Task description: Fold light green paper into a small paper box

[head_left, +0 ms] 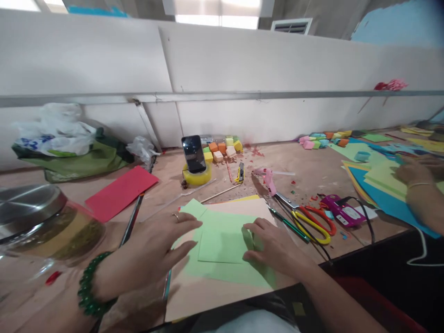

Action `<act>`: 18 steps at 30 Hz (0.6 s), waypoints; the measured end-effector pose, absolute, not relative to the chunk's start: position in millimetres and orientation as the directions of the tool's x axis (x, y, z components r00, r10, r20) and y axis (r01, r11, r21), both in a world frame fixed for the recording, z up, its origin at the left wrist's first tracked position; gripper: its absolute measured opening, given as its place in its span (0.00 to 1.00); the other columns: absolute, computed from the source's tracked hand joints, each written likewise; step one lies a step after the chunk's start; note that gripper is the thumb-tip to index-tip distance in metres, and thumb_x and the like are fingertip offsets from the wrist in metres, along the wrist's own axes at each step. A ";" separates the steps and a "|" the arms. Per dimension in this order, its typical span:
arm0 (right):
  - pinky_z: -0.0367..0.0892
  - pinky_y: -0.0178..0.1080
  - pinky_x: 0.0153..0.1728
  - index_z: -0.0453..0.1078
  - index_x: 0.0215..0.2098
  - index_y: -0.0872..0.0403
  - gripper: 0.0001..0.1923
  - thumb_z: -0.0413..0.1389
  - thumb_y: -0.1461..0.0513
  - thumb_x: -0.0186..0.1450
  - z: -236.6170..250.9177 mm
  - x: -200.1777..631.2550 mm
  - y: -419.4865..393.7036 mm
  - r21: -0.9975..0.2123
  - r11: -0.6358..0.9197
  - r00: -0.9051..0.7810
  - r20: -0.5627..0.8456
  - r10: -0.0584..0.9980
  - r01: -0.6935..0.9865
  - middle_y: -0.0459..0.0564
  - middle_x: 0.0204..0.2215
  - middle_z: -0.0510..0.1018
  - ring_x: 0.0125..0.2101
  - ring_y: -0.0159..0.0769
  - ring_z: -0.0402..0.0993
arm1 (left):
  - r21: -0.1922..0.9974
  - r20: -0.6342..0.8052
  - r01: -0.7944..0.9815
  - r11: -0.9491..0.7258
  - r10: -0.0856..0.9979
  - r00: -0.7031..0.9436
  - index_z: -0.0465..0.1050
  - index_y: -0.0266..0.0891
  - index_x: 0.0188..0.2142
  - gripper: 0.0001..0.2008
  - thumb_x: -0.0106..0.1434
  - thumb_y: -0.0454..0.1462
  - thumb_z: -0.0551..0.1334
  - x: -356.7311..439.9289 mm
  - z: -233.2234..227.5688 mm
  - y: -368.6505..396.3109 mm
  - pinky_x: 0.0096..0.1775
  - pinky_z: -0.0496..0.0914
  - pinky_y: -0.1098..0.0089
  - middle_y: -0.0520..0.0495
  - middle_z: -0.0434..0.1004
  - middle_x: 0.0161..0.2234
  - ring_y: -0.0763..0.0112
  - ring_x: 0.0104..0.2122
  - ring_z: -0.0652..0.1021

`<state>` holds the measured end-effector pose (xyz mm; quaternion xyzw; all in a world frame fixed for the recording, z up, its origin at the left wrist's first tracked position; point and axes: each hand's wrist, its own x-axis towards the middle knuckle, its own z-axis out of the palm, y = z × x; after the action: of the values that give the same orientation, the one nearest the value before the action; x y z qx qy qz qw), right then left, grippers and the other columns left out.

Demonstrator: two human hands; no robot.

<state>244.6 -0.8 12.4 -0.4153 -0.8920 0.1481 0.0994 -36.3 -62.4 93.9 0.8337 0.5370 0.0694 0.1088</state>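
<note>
From the head view, my left hand [157, 249] lies flat with the fingers spread, palm down on the left part of the light green paper [222, 245], which sits near the front edge of the table [294, 162] on top of a beige sheet [194, 296]. My right hand [274, 245] presses down on the right side of the same paper, fingertips together on a folded flap there, thumb tucked against the crease. A green bead bracelet [88, 291] circles my left wrist. Just right of my right hand lie a green pen [287, 224] and yellow-handled scissors [308, 222], with red-handled scissors [322, 217] touching them. A pink glue gun [267, 178] rests farther back toward the middle of the table. Behind the paper a phone [193, 153] stands upright in a roll of yellow tape [197, 175], with coloured foam blocks [224, 148] just beside it near the back edge. A red sheet [121, 192] lies to the left, and a glass jar with a metal lid [38, 222] is at the left front corner. A green bag [76, 159] sits at the back left. At the right edge another person's hand [416, 171] rests on a pile of coloured sheets [378, 182].
</note>
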 end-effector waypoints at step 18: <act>0.66 0.45 0.51 0.62 0.58 0.51 0.36 0.65 0.62 0.52 7.0 249.3 2.3 -0.636 0.530 -0.627 0.092 0.774 0.561 0.55 0.54 0.68 0.53 0.44 0.67 | 0.722 -0.095 0.683 -0.109 0.963 0.253 0.61 0.41 0.28 0.06 0.49 0.32 0.58 -1.9 21.4 -37.7 0.29 0.61 0.72 0.55 0.66 0.25 0.70 0.26 0.67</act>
<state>249.3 2.3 7.0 -0.3903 -0.8549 0.2872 0.1852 -1.9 -37.7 21.4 0.7154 0.5751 0.2063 0.3389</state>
